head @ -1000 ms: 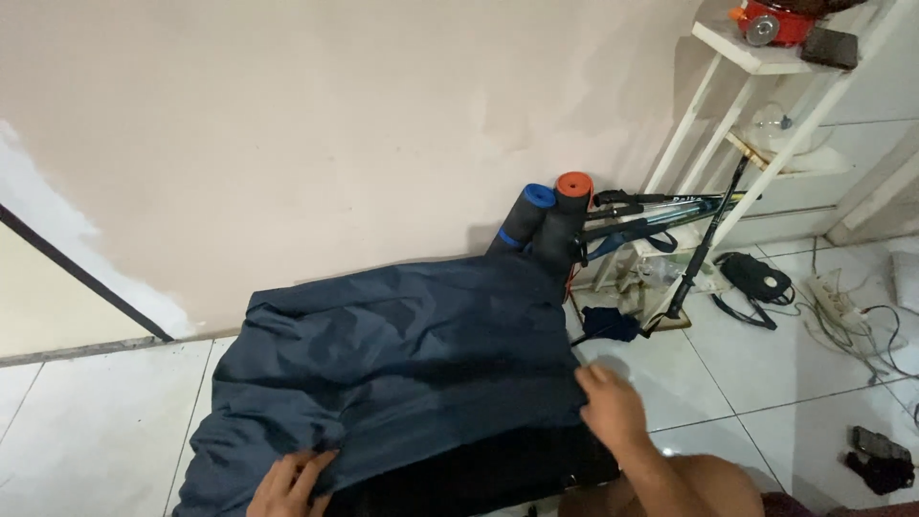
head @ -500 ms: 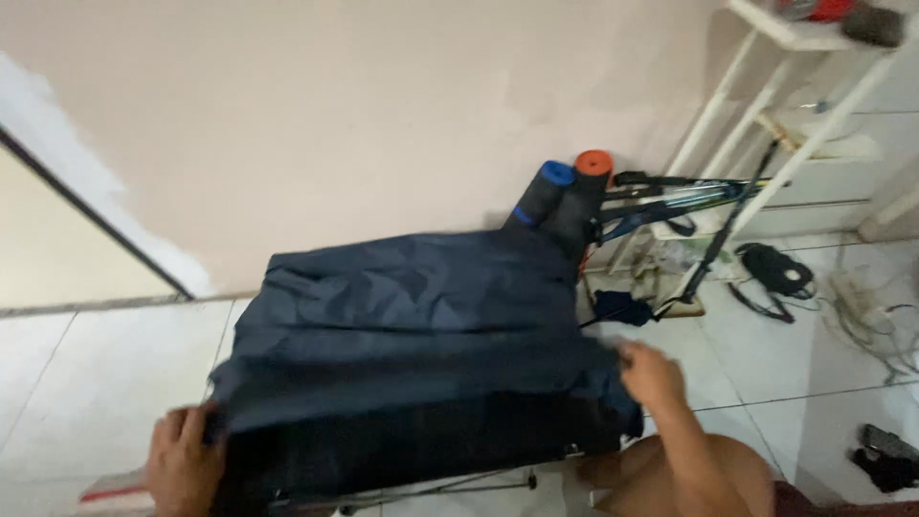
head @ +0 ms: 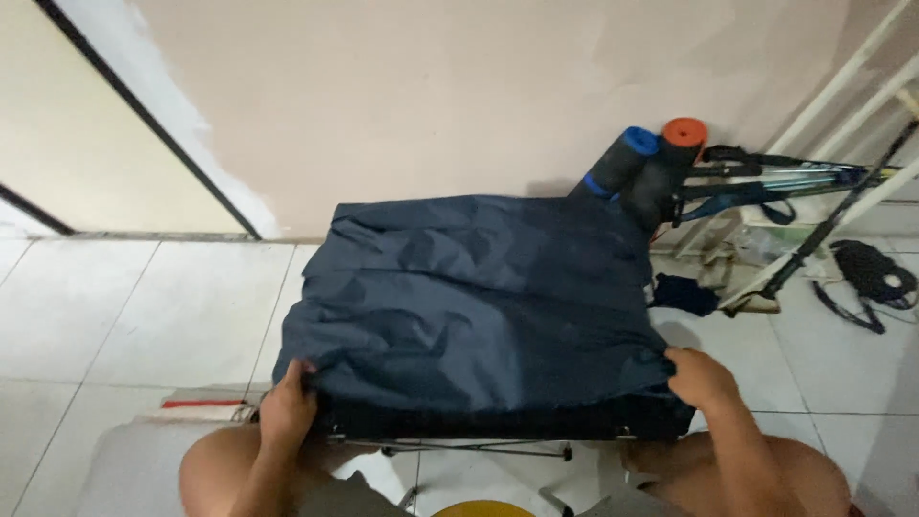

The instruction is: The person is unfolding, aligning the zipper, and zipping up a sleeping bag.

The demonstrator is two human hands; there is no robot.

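White floor tiles and a bare pinkish wall frame a small folding stand draped in dark navy fabric (head: 479, 306).

Left hand (head: 287, 412) pinches the cloth's near-left corner, fingers curled shut on it; right hand (head: 702, 376) clamps the near-right corner. Rolled mats (head: 643, 163) with blue and orange ends lean on the wall beside a white rack (head: 842, 105).

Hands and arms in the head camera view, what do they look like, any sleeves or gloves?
Both are bare: the left hand and right hand wear no gloves, and both forearms show no sleeves. No rings, watch or wristbands are visible.
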